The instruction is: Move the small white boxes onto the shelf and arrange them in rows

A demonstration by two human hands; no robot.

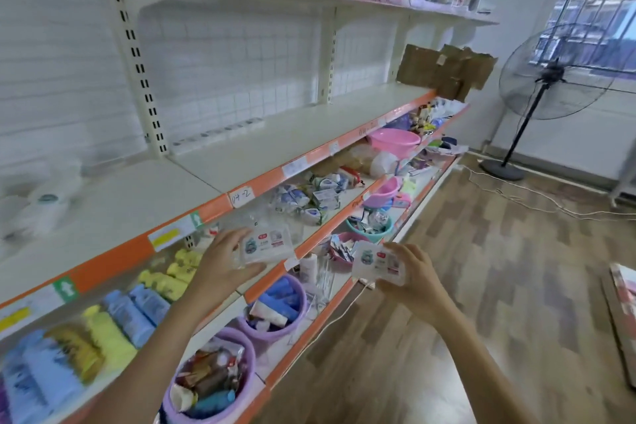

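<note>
White boxes lie long-axis sideways, one (266,246) gripped by left hand (223,263), one (378,263) by right hand (414,280).

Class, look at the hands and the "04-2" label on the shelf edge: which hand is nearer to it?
Left. The left hand, holding a small white box, is just below the 04-2 label. The right hand, with another box, is farther off to the right.

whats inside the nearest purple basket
The purple basket holds a jumble of small packets, brown and red wrappers and a blue tube on top. Anything beneath that top layer is covered.
</note>
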